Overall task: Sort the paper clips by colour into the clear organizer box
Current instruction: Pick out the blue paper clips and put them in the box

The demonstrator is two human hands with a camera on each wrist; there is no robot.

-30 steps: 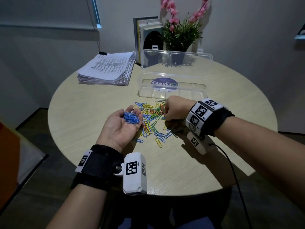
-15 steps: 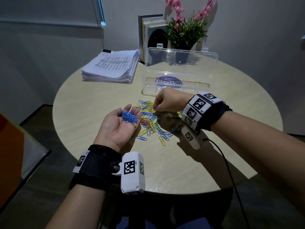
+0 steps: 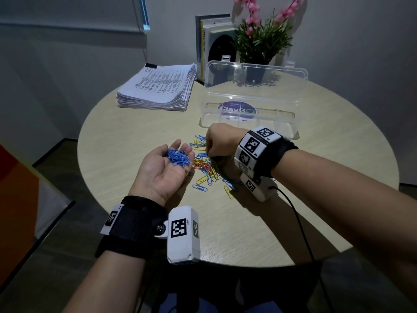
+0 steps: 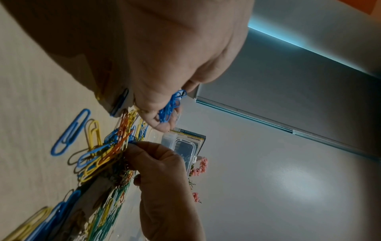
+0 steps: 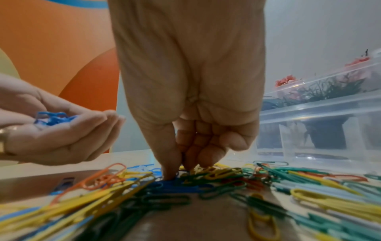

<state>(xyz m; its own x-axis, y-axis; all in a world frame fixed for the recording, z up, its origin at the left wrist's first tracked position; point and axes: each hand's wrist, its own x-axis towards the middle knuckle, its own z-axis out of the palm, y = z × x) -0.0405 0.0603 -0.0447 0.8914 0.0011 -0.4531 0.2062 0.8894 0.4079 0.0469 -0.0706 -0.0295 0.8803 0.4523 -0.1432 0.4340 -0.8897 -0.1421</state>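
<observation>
My left hand point(image 3: 158, 175) lies palm up and cupped over the table, carrying a small heap of blue paper clips point(image 3: 178, 157) at the base of its fingers; the same heap shows in the wrist views point(image 4: 171, 106) point(image 5: 53, 118). A mixed pile of paper clips point(image 3: 207, 170) in blue, yellow, orange and green lies just right of it. My right hand point(image 3: 208, 154) reaches down into the pile with curled fingers, thumb and forefinger point(image 5: 169, 169) pinching a blue clip point(image 5: 171, 184). The clear organizer box point(image 3: 277, 116) stands open behind the pile, its lid point(image 3: 255, 80) upright.
The round wooden table point(image 3: 248, 222) carries a stack of printed papers point(image 3: 158, 86) at the back left. Books point(image 3: 212, 46) and a potted plant with pink flowers point(image 3: 259, 41) stand behind the box. A black cable point(image 3: 300, 222) trails from my right wrist.
My right hand has moved left and further back across the pile, closer to my left hand's fingertips. The left hand stays cupped with the blue clips.
</observation>
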